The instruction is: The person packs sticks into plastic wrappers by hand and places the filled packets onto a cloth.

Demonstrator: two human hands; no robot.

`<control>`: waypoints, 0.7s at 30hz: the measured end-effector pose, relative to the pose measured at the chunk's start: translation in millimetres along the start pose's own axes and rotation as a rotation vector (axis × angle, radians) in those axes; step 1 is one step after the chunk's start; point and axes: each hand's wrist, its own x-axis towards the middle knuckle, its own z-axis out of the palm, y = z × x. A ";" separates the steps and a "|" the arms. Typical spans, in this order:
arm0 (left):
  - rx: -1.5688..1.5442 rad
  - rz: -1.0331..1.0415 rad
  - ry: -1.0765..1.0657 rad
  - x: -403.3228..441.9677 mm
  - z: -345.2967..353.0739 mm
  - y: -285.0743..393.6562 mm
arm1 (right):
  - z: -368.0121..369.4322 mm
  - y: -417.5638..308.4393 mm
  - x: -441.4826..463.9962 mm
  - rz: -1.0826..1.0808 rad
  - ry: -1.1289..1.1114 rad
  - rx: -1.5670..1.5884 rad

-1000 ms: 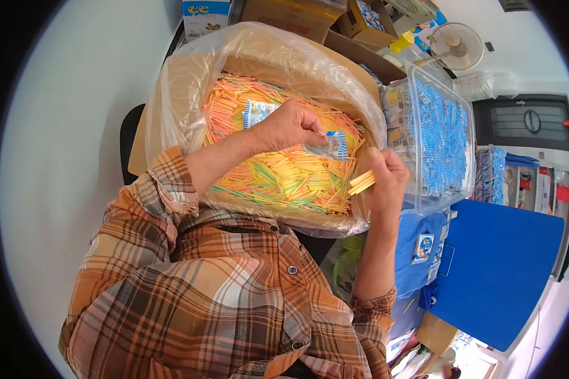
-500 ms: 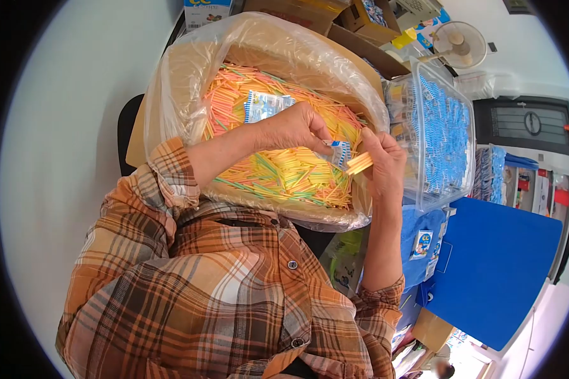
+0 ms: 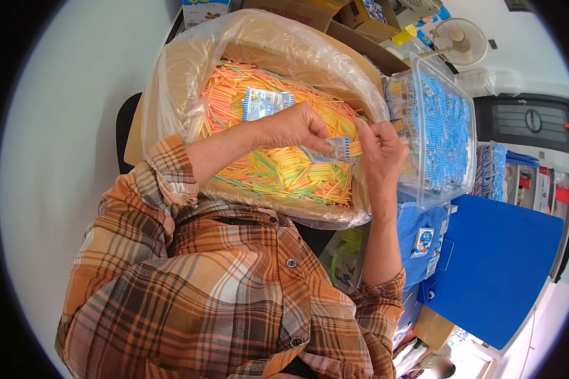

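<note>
My left hand (image 3: 300, 129) pinches a small blue-and-white clear packet (image 3: 340, 150) over the heap of sticks. My right hand (image 3: 382, 151) closes on a few short yellow-orange sticks (image 3: 355, 149), whose ends meet the packet's right edge. Whether they are inside the packet I cannot tell. Below both hands, thin pink, yellow, orange and green sticks (image 3: 284, 174) fill a cardboard box lined with a clear plastic bag (image 3: 183, 69). Another blue-and-white packet (image 3: 259, 102) lies on top of the sticks, behind my left forearm.
To the right stands a clear plastic bin (image 3: 417, 196) full of blue packets (image 3: 446, 139). A blue panel (image 3: 493, 265) is beyond it. Cardboard boxes (image 3: 297, 22) and a fan (image 3: 459, 42) are at the back. A white wall (image 3: 63, 158) runs along the left. Another person (image 3: 439, 363) is at the lower right.
The sticks in my right hand have moved up against the packet, and the packet has turned more level. My right hand now hides most of the sticks.
</note>
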 end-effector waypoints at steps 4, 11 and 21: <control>-0.095 -0.016 0.025 -2.7 3.6 2.0 | 0.4 8.2 -5.7 0.048 -0.084 0.086; 0.087 -0.076 0.113 -2.4 5.9 -5.9 | 14.6 23.4 -38.4 -0.008 0.071 0.051; 1.115 0.106 0.300 0.8 -33.8 -1.7 | -131.0 107.9 -160.8 0.196 0.720 0.253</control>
